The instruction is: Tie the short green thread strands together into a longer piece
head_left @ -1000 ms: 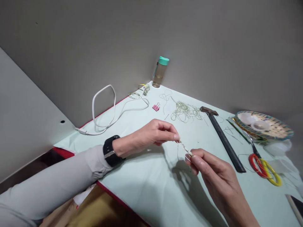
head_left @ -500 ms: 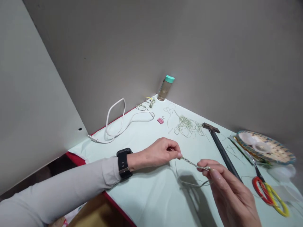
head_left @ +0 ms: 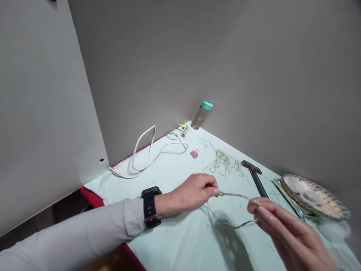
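A thin, greenish braided cord (head_left: pixel 234 195) runs between my two hands above the table. My left hand (head_left: pixel 194 192), with a black watch at the wrist, pinches one end between thumb and fingers. On the right, the fingertips of my right hand (head_left: pixel 284 222) are pressed together on the other part of the cord. A further length of the cord (head_left: pixel 239 226) loops below my right hand, over its shadow. Beyond my hands lies a tangle of thin green thread (head_left: pixel 225 162), with a hammer (head_left: pixel 256 177) beside it.
At the back corner stands a bottle with a teal lid (head_left: pixel 202 114). A white cable (head_left: pixel 143 165) and a pink binder clip (head_left: pixel 194 153) lie on the pale cloth. A woven tray (head_left: pixel 332 203) is at the right, against the grey wall (head_left: pixel 225 56).
My right hand has moved right, away from my left, and the stretch of cord between them is longer. The view has shifted, so the scissors no longer show.
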{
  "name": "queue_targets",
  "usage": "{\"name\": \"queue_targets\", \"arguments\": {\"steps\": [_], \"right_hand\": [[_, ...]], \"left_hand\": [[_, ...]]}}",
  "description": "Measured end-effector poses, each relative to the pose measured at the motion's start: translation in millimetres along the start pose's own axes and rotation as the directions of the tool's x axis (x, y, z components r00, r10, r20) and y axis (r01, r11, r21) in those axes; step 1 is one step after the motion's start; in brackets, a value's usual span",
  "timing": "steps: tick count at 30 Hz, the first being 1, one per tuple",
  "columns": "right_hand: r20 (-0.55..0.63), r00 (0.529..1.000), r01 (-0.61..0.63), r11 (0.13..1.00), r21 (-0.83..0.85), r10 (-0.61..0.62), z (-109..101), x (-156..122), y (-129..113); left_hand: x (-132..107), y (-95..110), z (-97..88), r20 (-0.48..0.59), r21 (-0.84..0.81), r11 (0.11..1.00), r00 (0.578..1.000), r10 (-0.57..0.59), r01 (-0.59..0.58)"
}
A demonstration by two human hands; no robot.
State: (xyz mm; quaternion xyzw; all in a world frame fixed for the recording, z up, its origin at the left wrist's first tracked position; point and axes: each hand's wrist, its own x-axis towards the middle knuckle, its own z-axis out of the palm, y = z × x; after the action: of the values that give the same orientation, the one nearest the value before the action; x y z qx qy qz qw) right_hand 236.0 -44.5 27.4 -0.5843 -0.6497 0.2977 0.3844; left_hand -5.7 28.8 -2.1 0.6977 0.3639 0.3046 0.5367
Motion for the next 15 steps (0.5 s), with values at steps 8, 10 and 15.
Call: {"name": "queue_targets", "arguments": {"steps": [8, 10, 15], "right_hand": [[-0.048, 0.998, -0.031, 0.998, 0.053, 0.033, 3.3, 78.0, -38.1], [-0.035, 0.998, 0.048, 0.999, -0.020, -0.049, 12.0, 110.1, -52.6], [-0.096, 0.963, 0.246, 0.967, -0.064, -0.251, 40.6, 206.1, -77.6]], "left_hand": [[0.9, -21.3, 11.2, 0.228, 0.332, 0.940, 0.974, -0.005, -0.073], [-2.2, -26.2, 13.7, 0.278, 0.531, 0.826, 0.960, 0.040, -0.188], [-9.7, -28.3, 14.5, 0.357, 0.771, 0.502, 0.919, 0.169, -0.392]]}}
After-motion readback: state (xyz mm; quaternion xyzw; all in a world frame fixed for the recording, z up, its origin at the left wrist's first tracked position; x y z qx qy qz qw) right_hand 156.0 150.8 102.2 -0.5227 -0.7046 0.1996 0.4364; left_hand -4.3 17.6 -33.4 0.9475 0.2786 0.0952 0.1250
